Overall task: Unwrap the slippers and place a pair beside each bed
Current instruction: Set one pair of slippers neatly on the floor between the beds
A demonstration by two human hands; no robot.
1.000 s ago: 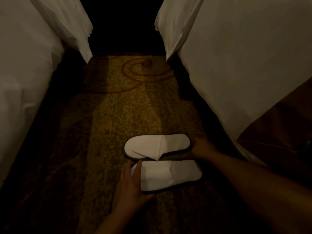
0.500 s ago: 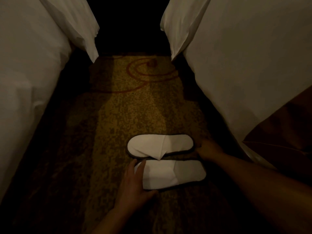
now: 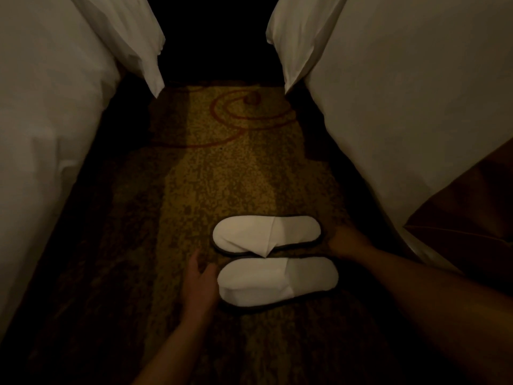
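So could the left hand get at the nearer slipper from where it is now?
Probably yes. The left hand lies open on the carpet right at the toe end of the nearer slipper, with nothing between them.

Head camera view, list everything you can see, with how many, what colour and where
slippers: two, white with dark edging, flat on the carpet side by side, nearer the right bed, toes pointing left
carpet: one, mottled gold-brown with a red swirl, running between the beds
left bed: one, white linen, left edge of view
right bed: one, white linen, right edge of view
bed runner: one, brown, on the right bed's near end
left hand: one, open, at the near slipper's toe end
right hand: one, at the slippers' heel ends; grip too dark to tell
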